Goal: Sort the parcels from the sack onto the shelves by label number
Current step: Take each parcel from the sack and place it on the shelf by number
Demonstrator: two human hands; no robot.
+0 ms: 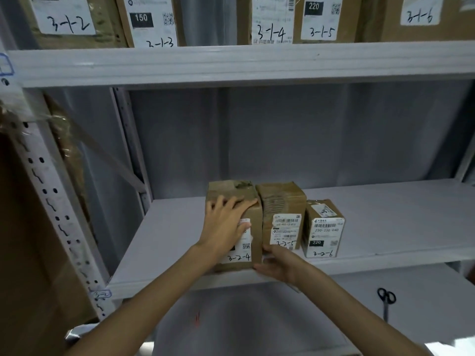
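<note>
A brown cardboard parcel marked 3-2-4 (245,255) stands at the front edge of the middle shelf (385,227). My left hand (226,222) lies flat over its top front edge and label, fingers spread and straight. At the parcel's lower right corner, my right hand (277,265) touches it from the front and below with relaxed fingers. Right beside it stand the parcel marked 3-2-5 (282,217) and the smaller parcel marked 3-2-6 (323,228).
The upper shelf (231,62) carries larger boxes marked 3-1-2 (66,19), 3-1-3 (154,24), 3-1-4 (272,21), 3-1-5 (321,19) and 3-1-6 (421,14). Black scissors (386,301) lie on the lower shelf at right. A big cardboard box (33,240) fills the left side.
</note>
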